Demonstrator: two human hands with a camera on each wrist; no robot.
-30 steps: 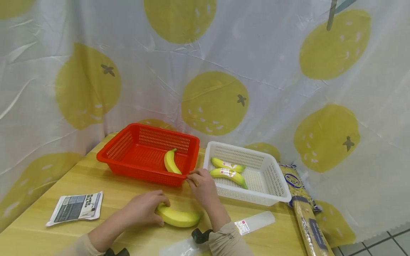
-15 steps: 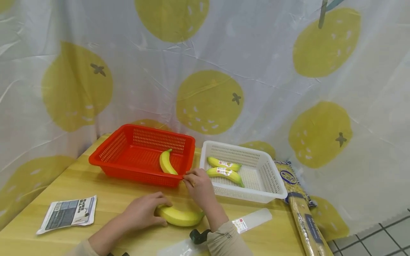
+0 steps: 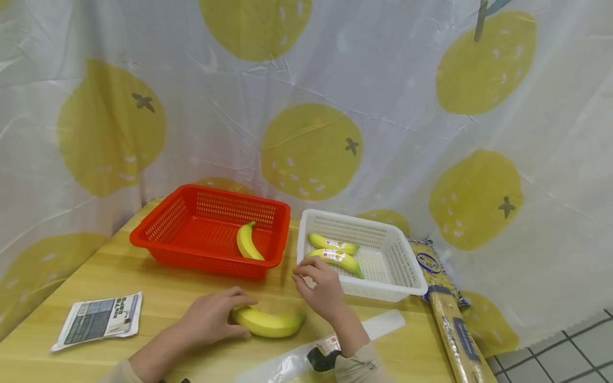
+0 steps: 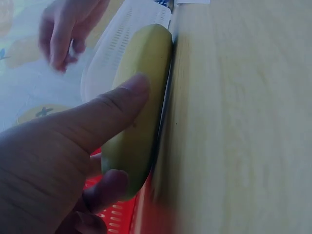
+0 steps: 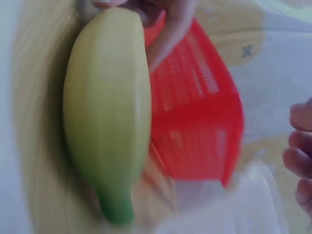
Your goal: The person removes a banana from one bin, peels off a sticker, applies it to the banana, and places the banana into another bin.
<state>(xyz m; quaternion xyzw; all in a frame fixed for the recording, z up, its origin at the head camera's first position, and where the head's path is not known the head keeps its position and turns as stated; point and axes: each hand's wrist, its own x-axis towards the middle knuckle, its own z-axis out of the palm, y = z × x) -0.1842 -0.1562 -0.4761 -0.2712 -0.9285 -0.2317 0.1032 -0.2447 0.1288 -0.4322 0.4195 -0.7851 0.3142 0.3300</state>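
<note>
My left hand [image 3: 210,318] holds one end of a yellow banana [image 3: 270,323] lying on the table in front of the red basket. In the left wrist view, the thumb [image 4: 119,105] lies along its side. The green-tipped end of this banana [image 5: 107,117] points towards the lower edge of the right wrist view. Raised by the front left corner of the white basket [image 3: 383,295], my right hand [image 3: 322,290] has loosely bent fingers with nothing visible in them. Beneath the right forearm is a clear plastic strip [image 3: 388,323] bearing a red-and-white label [image 3: 329,343].
A red basket [image 3: 201,259] at the back holds one banana [image 3: 247,242]. Two labelled bananas [image 3: 342,259] lie inside the white basket. At left lies a flat printed packet [image 3: 98,320]. Two bags [image 3: 452,324] line the right edge; a lemon-print curtain [image 3: 215,122] hangs behind.
My right hand has left the red basket's front right corner and shifted right, to the white basket's near corner. My left hand stays on the banana. The view has turned slightly.
</note>
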